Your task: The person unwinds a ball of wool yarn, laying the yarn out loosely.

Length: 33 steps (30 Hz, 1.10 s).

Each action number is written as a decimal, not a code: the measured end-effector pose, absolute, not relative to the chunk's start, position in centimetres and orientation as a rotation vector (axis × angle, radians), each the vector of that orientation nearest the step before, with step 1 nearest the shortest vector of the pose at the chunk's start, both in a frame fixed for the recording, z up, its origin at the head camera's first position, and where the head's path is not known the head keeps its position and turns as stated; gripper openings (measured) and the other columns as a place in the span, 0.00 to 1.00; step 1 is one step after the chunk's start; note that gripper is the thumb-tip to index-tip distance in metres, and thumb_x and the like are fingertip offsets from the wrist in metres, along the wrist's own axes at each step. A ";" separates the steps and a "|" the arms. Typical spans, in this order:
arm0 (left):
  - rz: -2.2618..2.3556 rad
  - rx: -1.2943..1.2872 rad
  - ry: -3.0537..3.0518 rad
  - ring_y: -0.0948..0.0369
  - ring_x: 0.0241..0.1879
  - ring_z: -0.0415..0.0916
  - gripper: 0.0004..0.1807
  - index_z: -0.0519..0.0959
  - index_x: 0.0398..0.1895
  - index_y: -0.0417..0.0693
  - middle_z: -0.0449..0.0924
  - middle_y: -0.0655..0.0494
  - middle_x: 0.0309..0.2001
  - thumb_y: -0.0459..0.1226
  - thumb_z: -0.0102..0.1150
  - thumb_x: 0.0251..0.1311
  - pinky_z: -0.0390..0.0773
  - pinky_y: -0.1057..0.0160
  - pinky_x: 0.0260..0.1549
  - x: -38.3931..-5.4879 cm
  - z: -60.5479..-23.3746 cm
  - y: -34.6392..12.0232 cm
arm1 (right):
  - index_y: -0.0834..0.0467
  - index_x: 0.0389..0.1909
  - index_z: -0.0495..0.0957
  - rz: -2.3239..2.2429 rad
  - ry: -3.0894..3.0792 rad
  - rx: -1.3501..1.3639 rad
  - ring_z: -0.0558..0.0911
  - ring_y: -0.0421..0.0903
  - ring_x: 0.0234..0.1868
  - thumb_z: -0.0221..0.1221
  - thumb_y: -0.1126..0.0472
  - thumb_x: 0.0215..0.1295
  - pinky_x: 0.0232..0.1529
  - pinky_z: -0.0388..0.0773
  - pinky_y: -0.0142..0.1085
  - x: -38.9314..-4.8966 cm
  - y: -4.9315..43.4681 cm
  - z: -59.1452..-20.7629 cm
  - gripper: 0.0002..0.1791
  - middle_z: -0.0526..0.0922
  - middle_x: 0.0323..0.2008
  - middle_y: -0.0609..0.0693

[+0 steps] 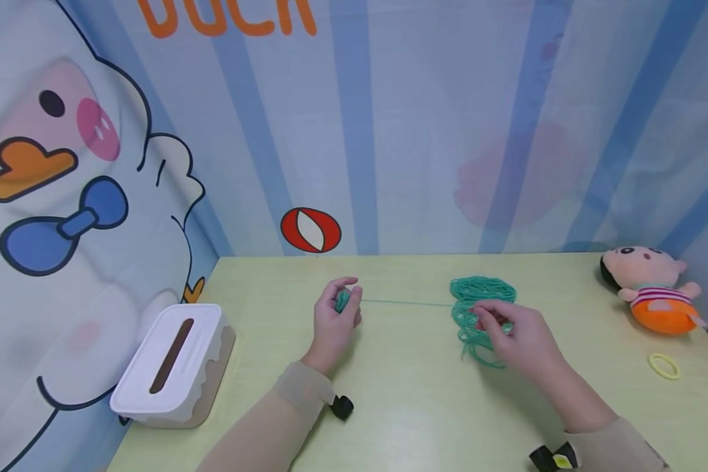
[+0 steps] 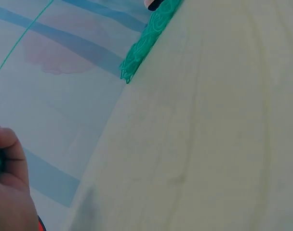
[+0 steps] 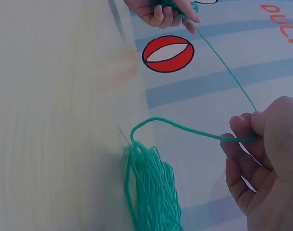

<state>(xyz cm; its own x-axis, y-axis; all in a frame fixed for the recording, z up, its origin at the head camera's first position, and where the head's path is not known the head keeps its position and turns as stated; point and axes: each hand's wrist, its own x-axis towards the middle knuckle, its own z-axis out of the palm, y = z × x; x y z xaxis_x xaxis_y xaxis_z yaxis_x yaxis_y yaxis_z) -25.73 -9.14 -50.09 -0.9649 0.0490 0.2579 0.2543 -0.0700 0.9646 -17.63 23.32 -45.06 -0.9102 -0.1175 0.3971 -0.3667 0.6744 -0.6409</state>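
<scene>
My left hand grips a small wound ball of green yarn, its fingers curled round it above the table. From there a taut yarn strand runs across to my right hand, which pinches it between thumb and fingertips. In the right wrist view the strand passes through the pinch, then loops slackly down to the loose skein of green yarn. That skein lies on the table in wavy coils, partly covered by the right hand in the head view.
A white lidded tissue box stands at the table's left edge. Off to the right lie a plush doll in orange and a yellow ring. A printed duck curtain hangs behind the pale table.
</scene>
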 end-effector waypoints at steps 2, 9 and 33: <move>-2.144 -0.338 -2.074 0.62 0.25 0.72 0.11 0.82 0.58 0.48 0.75 0.59 0.29 0.42 0.62 0.82 0.79 0.70 0.29 -25.8 -50.1 -9.1 | 0.58 0.53 0.90 1.082 -2.569 0.350 0.86 0.39 0.35 0.62 0.59 0.83 0.22 0.75 0.33 -17.5 24.1 -45.2 0.11 0.93 0.35 0.52; -2.131 -0.336 -2.063 0.60 0.24 0.75 0.12 0.76 0.45 0.44 0.76 0.55 0.27 0.43 0.61 0.82 0.82 0.68 0.28 -25.9 -50.6 -9.0 | 0.58 0.53 0.90 1.031 -2.602 0.285 0.86 0.38 0.34 0.61 0.57 0.84 0.22 0.74 0.33 -16.9 26.3 -45.7 0.12 0.93 0.35 0.52; -2.139 -0.419 -2.083 0.64 0.33 0.82 0.14 0.87 0.63 0.45 0.84 0.26 0.55 0.36 0.61 0.81 0.88 0.72 0.42 -25.8 -50.0 -9.0 | 0.64 0.60 0.86 0.719 -3.028 0.063 0.84 0.71 0.54 0.65 0.56 0.76 0.53 0.81 0.66 -18.1 28.1 -46.4 0.20 0.86 0.54 0.69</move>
<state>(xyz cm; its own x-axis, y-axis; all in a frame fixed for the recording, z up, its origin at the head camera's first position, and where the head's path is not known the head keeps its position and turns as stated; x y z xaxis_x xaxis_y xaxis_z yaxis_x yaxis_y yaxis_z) -25.81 -8.96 -50.02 -0.9534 0.1016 0.2839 0.2812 -0.0411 0.9588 -18.07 28.10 -46.36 -0.9988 -0.0327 0.0370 -0.0458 0.8926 -0.4484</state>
